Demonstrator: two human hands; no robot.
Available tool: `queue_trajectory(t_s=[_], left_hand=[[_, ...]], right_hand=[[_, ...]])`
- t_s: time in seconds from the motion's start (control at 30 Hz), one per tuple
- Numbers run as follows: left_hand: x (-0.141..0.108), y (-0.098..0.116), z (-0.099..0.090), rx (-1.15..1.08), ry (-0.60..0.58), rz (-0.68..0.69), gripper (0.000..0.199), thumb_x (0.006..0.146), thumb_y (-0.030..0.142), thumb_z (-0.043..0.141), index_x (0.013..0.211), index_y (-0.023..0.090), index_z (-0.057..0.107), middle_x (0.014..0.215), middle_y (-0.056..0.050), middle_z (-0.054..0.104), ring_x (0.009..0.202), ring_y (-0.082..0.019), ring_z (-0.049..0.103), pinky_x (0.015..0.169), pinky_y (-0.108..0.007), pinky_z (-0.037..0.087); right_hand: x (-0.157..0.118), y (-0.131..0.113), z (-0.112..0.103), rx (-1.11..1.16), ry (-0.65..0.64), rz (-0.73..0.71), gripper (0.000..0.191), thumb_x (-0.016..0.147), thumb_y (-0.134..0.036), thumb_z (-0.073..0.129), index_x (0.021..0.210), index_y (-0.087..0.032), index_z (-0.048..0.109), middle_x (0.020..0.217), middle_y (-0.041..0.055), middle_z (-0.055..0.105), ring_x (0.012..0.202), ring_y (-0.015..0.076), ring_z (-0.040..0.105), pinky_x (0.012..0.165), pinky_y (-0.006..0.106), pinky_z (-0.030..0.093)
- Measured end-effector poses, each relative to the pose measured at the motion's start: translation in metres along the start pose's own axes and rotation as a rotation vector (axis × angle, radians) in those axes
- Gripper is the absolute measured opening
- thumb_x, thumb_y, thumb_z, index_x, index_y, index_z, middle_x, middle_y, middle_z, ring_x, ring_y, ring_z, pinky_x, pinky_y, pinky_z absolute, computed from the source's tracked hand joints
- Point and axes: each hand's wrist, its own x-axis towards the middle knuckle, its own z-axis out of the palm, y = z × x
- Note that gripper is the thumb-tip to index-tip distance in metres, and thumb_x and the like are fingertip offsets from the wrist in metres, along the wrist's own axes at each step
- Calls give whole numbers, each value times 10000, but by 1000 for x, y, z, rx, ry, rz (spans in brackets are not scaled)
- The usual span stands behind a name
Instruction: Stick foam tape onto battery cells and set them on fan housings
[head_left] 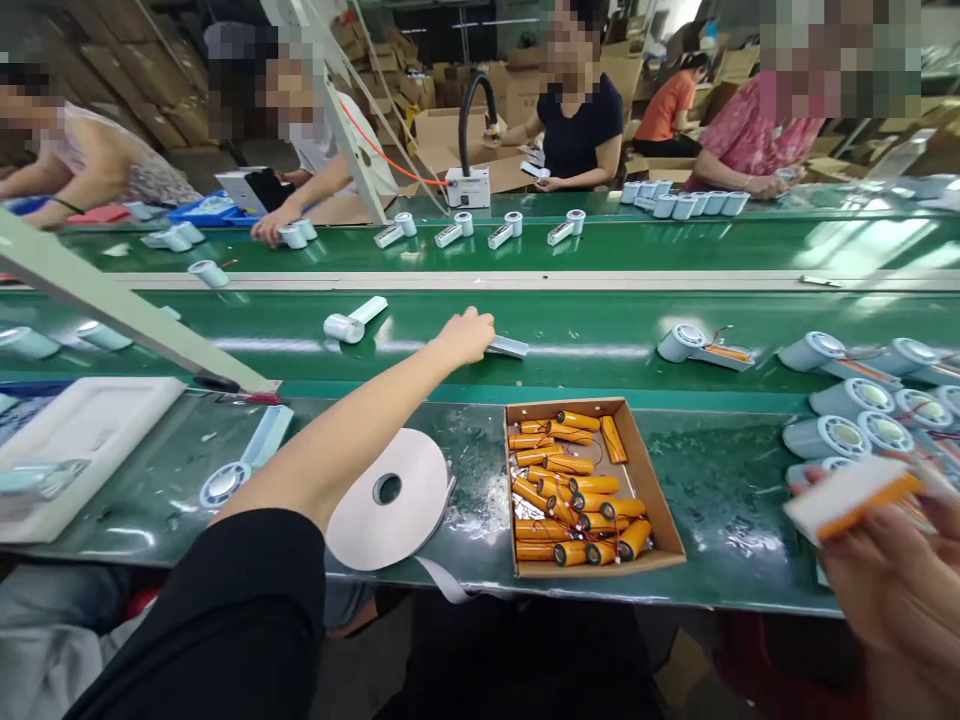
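My left hand (469, 336) reaches out over the green conveyor, its fingers closed round a light blue fan housing (509, 347). Only the housing's handle sticks out to the right; the hand hides the rest. At the right edge, my right hand (900, 570) grips an orange battery with a white pad (855, 500) along it, partly blurred. Behind that hand several light blue fan housings (851, 397) stand grouped. A cardboard box (675, 545) of orange batteries (592, 483) sits between my hands on the bench, beside a roll of white tape (349, 525).
Another fan housing (345, 327) lies on the conveyor (585, 320) left of my hand, and one with wires (682, 342) to the right. A slanted metal post (135, 305) and a white foam tray (127, 440) stand left. Several co-workers sit across the line.
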Motion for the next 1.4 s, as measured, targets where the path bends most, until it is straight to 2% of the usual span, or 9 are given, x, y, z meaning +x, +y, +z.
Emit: queue_trajectory(t_s=[0.07, 0.13, 0.27, 0.4, 0.53, 0.77, 0.93, 1.2, 1.4], left_hand=[[10, 26, 0, -48, -45, 122, 250, 758, 213, 736, 997, 237, 802, 1160, -114, 739, 1146, -303, 624, 920, -353, 491], [18, 44, -4, -105, -94, 211, 192, 748, 279, 761, 933, 275, 812, 1046, -51, 774, 1005, -247, 675, 850, -300, 490], [21, 50, -12, -205, -96, 247, 210, 845, 428, 687, 981, 319, 803, 1025, 22, 790, 911, -189, 697, 759, -250, 460], [17, 52, -7, -252, -8, 176, 285, 956, 448, 559, 1080, 274, 747, 1069, -19, 779, 965, -212, 693, 769, -264, 454], [20, 65, 4, -303, 37, 122, 260, 982, 405, 567, 1113, 231, 708, 1128, -56, 756, 1037, -223, 679, 880, -312, 483], [28, 80, 10, -379, 66, 55, 330, 1002, 444, 613, 1162, 164, 676, 1177, -88, 696, 1089, -228, 663, 989, -463, 538], [28, 91, 7, -418, 118, 46, 367, 1002, 418, 630, 1282, 181, 632, 1315, -109, 637, 1135, -236, 648, 976, -460, 572], [27, 104, 6, -468, 145, 40, 362, 1000, 399, 636, 1301, 197, 626, 1334, -108, 626, 1147, -238, 645, 969, -447, 580], [16, 107, 6, -485, 152, 54, 332, 1007, 395, 626, 1267, 189, 640, 1300, -106, 644, 1117, -224, 654, 960, -439, 583]], right_hand=[[13, -11, 41, 27, -69, -6, 426, 782, -392, 865, 1189, -440, 747, 943, 31, 796, 952, 362, 767, 870, 599, 656], [33, -11, 91, 13, -251, -99, 474, 783, -384, 882, 1230, -352, 730, 985, 16, 800, 982, 326, 770, 927, 576, 646], [79, 21, 182, -288, -670, -330, 370, 913, -375, 760, 1254, -247, 695, 1037, 33, 798, 939, 236, 773, 907, 387, 632], [104, 55, 230, -791, -973, -518, 249, 989, -320, 635, 1225, -243, 658, 981, 17, 795, 905, 206, 751, 826, 283, 562], [110, 63, 241, -989, -1082, -557, 204, 977, -342, 642, 1155, -253, 686, 921, 26, 780, 866, 244, 723, 766, 287, 495], [114, 55, 253, -1248, -1140, -563, 336, 974, -397, 655, 1272, -243, 660, 1025, 89, 761, 966, 296, 698, 798, 304, 471], [112, 49, 253, -1309, -1188, -579, 331, 1024, -398, 588, 1317, -256, 650, 1122, 87, 758, 1045, 292, 701, 850, 310, 494], [106, 48, 269, -1414, -1296, -581, 394, 998, -461, 633, 1275, -193, 716, 1153, 154, 753, 1099, 322, 703, 924, 358, 527], [99, 38, 267, -1503, -1282, -601, 402, 1048, -479, 582, 1259, -154, 685, 1171, 128, 728, 1067, 255, 703, 974, 448, 550]])
